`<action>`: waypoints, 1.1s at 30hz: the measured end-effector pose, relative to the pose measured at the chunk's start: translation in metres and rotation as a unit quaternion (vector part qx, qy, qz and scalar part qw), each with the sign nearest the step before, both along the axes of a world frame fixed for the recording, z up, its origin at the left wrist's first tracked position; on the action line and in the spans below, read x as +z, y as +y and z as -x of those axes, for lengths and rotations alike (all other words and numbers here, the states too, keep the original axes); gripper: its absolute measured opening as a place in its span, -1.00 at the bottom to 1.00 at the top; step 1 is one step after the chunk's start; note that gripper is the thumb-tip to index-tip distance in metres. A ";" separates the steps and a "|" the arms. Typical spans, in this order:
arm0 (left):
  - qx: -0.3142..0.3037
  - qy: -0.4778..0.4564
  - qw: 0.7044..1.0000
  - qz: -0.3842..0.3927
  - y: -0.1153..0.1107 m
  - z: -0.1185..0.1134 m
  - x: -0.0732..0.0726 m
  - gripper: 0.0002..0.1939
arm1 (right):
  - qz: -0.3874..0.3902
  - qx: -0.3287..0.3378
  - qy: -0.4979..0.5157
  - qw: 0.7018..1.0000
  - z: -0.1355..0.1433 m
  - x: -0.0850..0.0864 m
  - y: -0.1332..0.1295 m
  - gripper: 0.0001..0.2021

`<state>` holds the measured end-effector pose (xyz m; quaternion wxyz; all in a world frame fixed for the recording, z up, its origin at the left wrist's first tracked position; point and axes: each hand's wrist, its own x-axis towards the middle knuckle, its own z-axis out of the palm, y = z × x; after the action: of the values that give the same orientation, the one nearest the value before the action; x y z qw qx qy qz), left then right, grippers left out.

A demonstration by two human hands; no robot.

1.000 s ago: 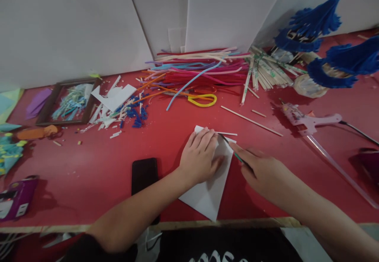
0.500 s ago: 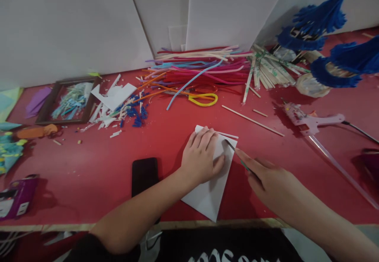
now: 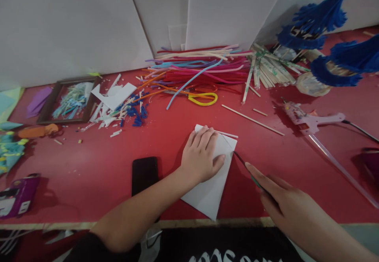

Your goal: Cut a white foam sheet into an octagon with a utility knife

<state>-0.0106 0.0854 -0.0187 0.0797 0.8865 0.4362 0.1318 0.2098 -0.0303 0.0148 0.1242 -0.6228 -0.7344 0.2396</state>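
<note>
Drawn back and to the right since the earlier frame, the right hand (image 3: 286, 198) has brought the knife (image 3: 240, 160) from the face of the white sheet (image 3: 209, 193) to its right edge; in this dim view, I can't tell whether the tip touches. Its fingers wrap the slim handle, forefinger extended, likely for steering. The left hand (image 3: 199, 155) lies flat, gripping nothing, apparently pinning the straight-edged white sheet to the smooth red bench (image 3: 97, 187). Fuzzy, bendy stems (image 3: 207, 75) lie beyond.

White paper (image 3: 211, 189) lies flat, knife (image 3: 241, 159) at its edge.
</note>
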 end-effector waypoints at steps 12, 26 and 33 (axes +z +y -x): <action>0.037 0.061 0.997 0.022 -0.006 -0.001 0.014 -0.35 | -0.064 -0.059 0.055 0.995 -0.002 -0.002 0.015 -0.50; 0.073 0.103 0.991 0.036 -0.007 0.023 0.023 -0.28 | -0.046 -0.058 0.023 0.997 -0.015 -0.009 0.077 -0.45; 0.131 0.132 0.982 0.022 -0.005 0.015 0.026 -0.20 | -0.057 -0.050 0.051 0.996 0.003 -0.004 0.081 -0.46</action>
<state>-0.0256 0.0808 0.0073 0.0232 0.8292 0.5584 0.0133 0.2064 0.0512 0.0106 0.2092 -0.6377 -0.7073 0.2221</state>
